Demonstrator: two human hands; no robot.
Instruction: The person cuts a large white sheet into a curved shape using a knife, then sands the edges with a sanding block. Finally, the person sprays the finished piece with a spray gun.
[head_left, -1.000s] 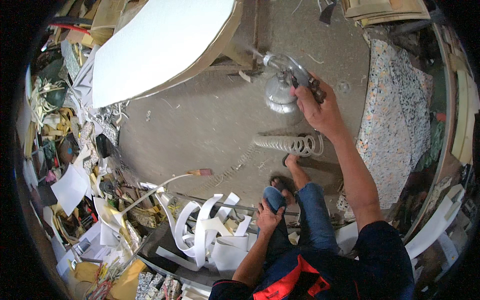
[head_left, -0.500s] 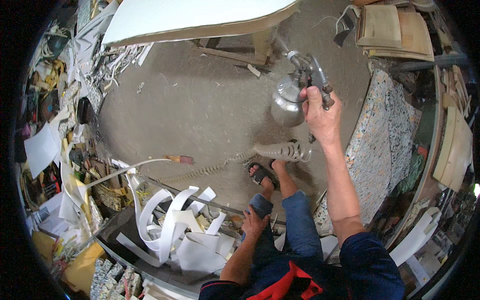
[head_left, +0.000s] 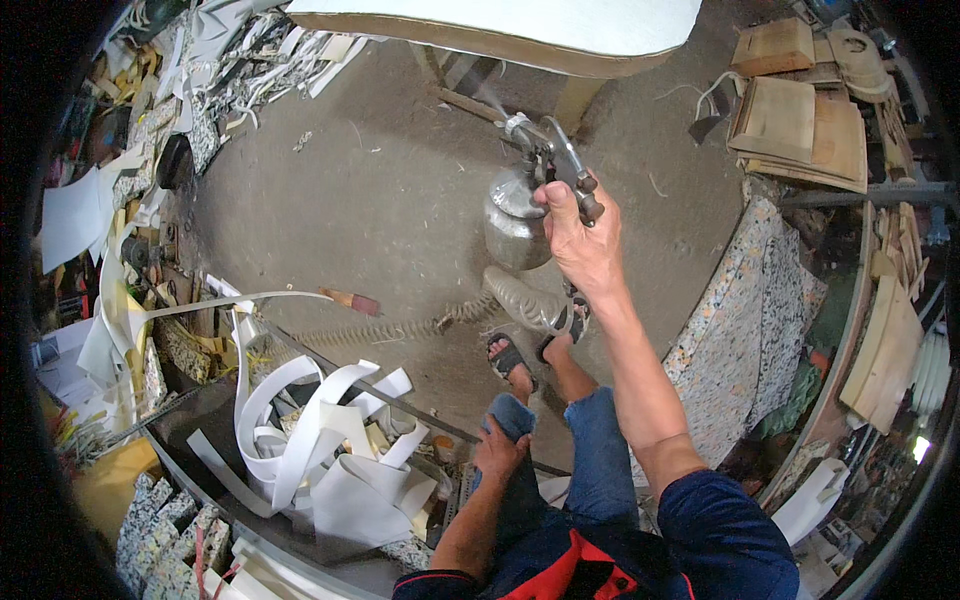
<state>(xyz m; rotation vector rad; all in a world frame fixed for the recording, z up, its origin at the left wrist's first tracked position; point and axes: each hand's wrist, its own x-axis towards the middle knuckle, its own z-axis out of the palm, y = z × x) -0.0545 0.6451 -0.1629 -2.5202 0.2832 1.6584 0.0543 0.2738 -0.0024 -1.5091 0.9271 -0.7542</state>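
Note:
My right hand (head_left: 588,235) is wrapped round the grip of a metal spray gun (head_left: 545,150), out in front of me. A round silver cup (head_left: 517,205) hangs under the gun's front. Pale mist comes from the nozzle, toward the underside of a large panel (head_left: 500,42) with a white top and brown edge. A clear coiled air hose (head_left: 520,298) drops from behind the gun and trails left along the floor. On my bent left knee rests my left hand (head_left: 500,450), fingers laid over the denim, holding nothing.
White curled foam strips (head_left: 310,430) fill a dark bin at my lower left. Speckled foam slabs (head_left: 735,320) lean at right, below stacked wooden boards (head_left: 800,125). A brush with a reddish end (head_left: 352,301) lies on the floor. Offcuts heap along the left.
My right hand has carried the spray gun leftward. The view has shifted, so the panel sits farther right in it. My left hand stays on the knee.

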